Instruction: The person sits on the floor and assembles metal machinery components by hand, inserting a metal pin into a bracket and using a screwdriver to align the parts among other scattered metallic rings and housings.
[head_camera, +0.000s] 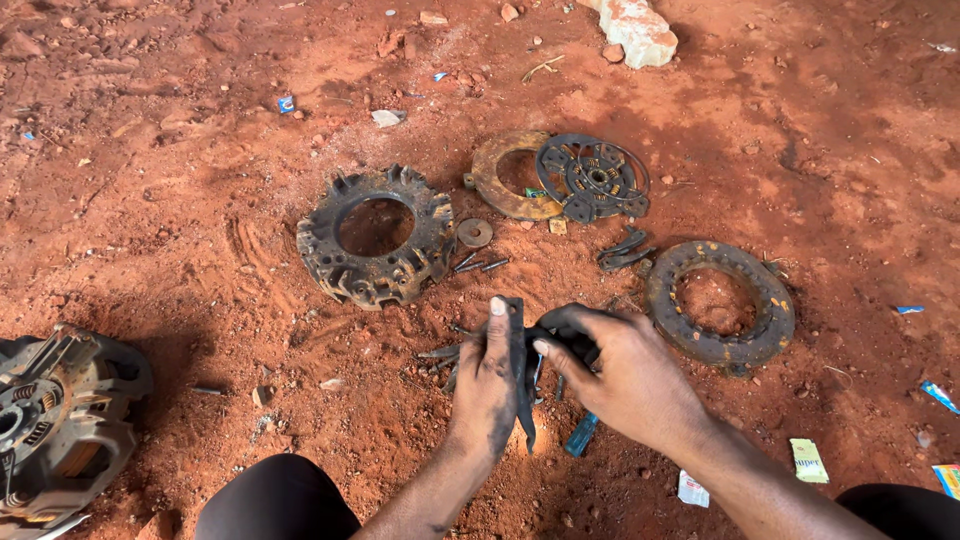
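Head view, looking down at red dirt ground (200, 200) strewn with dismantled clutch-type parts. Left hand (487, 385), greasy and blackened, lies flat along a narrow dark metal lever (518, 370), fingers extended up its length and pressing it rather than wrapped round it; the grip there is flat-handed contact, not a clench. Right hand (625, 375) is curled over a small black part (572, 335) where it meets the lever's upper portion; its grip is clenched on that part, though the fingertips are partly hidden. The lever stands roughly upright in the picture, just above the ground between the two knees, its lower tip pointing toward a blue-handled tool (581, 436) that lies on the dirt below the hands.

Handling, as judged: the lever looks like stiff pressed steel, light enough for one hand, rigid and unlikely to bend; its oily film and that on the hands suggest it may slip, so a hold across its wider upper end, thumb against the flat face, seems firmer than a pinch on the thin edges.

Surroundings: a heavy toothed cover plate (375, 238) lies to the upper left, with a small round washer (474, 233) and loose bolts (478, 264) beside it; a rusty ring (497, 185) and a dark spoked disc (592, 176) overlap farther back; a second rusty ring (720, 302) lies just right of the hands; a motor-like housing (55, 420) sits at the left edge
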